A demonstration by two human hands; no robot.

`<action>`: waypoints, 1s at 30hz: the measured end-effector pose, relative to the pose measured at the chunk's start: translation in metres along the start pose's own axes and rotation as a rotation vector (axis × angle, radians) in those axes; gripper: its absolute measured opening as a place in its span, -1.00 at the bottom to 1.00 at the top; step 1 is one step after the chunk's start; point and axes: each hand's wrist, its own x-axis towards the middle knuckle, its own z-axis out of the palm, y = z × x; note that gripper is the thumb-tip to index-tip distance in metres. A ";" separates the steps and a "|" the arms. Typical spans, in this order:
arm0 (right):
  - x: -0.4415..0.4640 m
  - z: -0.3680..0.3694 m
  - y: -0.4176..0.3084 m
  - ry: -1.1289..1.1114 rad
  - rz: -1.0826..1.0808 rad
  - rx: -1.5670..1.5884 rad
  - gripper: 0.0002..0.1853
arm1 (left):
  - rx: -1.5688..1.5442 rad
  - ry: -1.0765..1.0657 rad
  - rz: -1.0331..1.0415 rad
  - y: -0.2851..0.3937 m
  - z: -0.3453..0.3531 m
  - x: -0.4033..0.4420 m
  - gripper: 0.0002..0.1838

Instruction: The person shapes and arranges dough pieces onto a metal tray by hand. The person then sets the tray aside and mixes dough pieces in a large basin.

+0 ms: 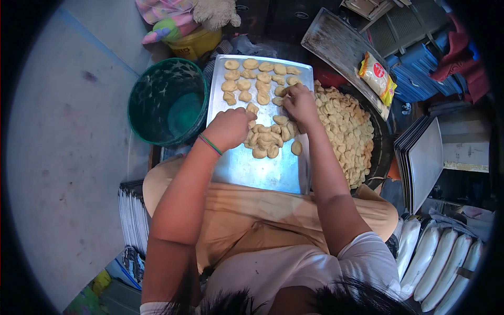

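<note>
A metal baking tray (239, 170) rests across my lap, with flattened dough pieces set out in rows over its far half. Nearer me on the tray is a loose heap of dough pieces (265, 140). My left hand (230, 128), with a green and red band at the wrist, pinches a dough piece (252, 108) just beyond the heap. At the tray's right side, my right hand (301, 106) has its fingers closed and pointing down among the row pieces; its fingertips partly hide what they hold, which looks like another dough piece.
A green bucket (139, 113) stands left of the tray. On the right, a large dark pan (382, 152) holds a big pile of similar pieces. A worn tray (336, 44) leans behind it with a yellow and white packet (377, 76). Stacked trays (424, 160) stand further right.
</note>
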 end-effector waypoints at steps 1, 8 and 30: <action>0.005 0.006 0.003 0.031 0.012 -0.005 -0.75 | -0.005 0.009 0.005 -0.001 0.001 0.000 -0.63; 0.030 0.012 -0.004 -0.022 0.150 -0.089 -0.73 | -0.003 0.023 0.023 -0.005 0.003 0.000 -0.63; 0.040 0.044 -0.070 -0.145 -0.204 -0.119 -0.68 | 0.035 0.189 -0.197 -0.073 0.033 0.030 -0.60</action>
